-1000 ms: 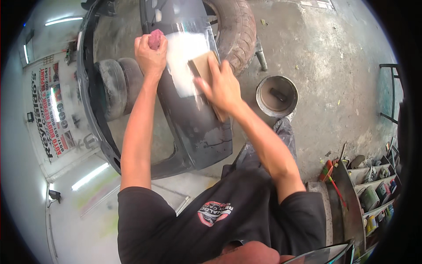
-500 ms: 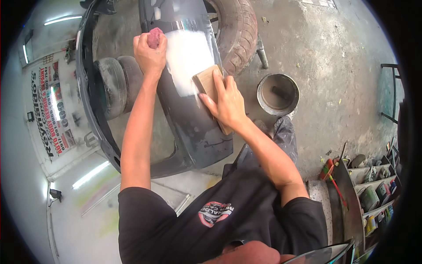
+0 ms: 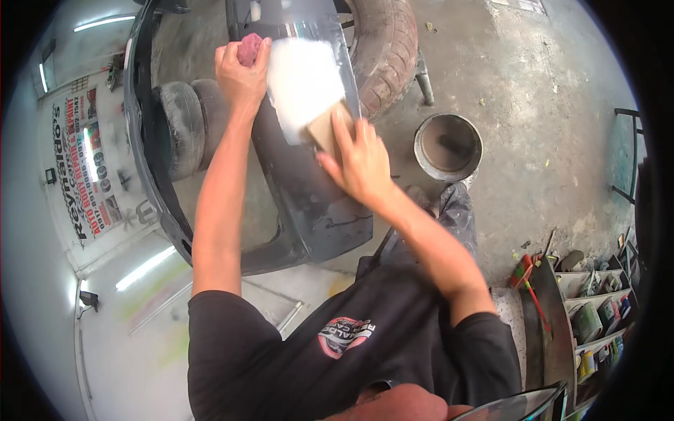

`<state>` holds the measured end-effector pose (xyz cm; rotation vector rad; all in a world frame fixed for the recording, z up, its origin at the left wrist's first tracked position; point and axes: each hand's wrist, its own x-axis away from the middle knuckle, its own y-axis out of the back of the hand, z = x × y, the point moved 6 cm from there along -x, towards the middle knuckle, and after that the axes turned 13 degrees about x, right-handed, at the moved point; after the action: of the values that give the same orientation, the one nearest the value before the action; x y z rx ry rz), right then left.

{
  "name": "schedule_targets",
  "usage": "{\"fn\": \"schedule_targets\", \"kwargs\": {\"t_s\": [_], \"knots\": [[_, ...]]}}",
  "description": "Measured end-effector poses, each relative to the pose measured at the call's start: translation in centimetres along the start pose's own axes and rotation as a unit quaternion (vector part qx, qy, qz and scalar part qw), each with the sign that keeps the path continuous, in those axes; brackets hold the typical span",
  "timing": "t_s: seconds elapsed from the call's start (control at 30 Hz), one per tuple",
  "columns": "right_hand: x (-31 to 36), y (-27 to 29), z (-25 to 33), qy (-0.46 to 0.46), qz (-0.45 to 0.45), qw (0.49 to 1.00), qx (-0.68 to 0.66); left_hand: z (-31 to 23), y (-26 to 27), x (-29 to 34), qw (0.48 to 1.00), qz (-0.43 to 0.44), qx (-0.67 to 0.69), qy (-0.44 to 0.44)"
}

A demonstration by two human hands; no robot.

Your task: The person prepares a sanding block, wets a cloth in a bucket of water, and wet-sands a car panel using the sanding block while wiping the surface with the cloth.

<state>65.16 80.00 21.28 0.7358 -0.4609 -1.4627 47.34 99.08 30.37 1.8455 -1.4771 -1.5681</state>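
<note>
Currently we have both hands on a long, curved, dark grey car bumper (image 3: 288, 189), which runs up and away ahead of us. Our left hand (image 3: 242, 83) is closed around a rough, rounded pink lump (image 3: 250, 50), pinching it between thumb and curled fingers at the panel's left side. Our right hand (image 3: 365, 165) grips a flat, rectangular tan block (image 3: 324, 132): the thumb lies along its left edge, while the index finger stretches over its top; how tightly the other fingers press, we cannot tell. That block rests on the bumper, overlapping the lower right corner of a smooth, white, roughly rectangular patch (image 3: 302, 81). To the right of the bumper we see a large, dusty brown tyre (image 3: 393, 56) and, nearer us, a round grey bucket (image 3: 419, 156) holding a blurred dark object (image 3: 460, 146).
</note>
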Motion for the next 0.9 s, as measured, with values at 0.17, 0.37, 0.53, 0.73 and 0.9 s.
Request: {"fn": "schedule_targets", "kwargs": {"t_s": [0.17, 0.37, 0.53, 0.73, 0.9], "knots": [[-14.2, 0.5, -4.1, -0.155, -0.093, 0.983, 0.023, -1.4, -3.3, -1.0, 0.999, 0.020, 0.031, 0.010], [-1.5, -0.6, 2.6, 0.036, -0.021, 0.999, 0.028, 1.2, -0.6, 0.7, 1.000, -0.014, -0.019, 0.004], [-8.9, 0.5, 1.5, 0.006, -0.056, 0.994, 0.095, 0.7, -0.5, -0.2, 0.999, -0.032, -0.013, -0.023], [-11.9, -0.8, -0.8, -0.091, -0.065, 0.992, 0.051, 0.9, -2.0, 0.3, 1.000, -0.014, 0.016, 0.008], [-0.4, 0.1, 3.8, 0.073, 0.015, 0.995, 0.072, 1.3, -0.1, -0.3, 0.999, -0.033, 0.004, -0.005]]}}
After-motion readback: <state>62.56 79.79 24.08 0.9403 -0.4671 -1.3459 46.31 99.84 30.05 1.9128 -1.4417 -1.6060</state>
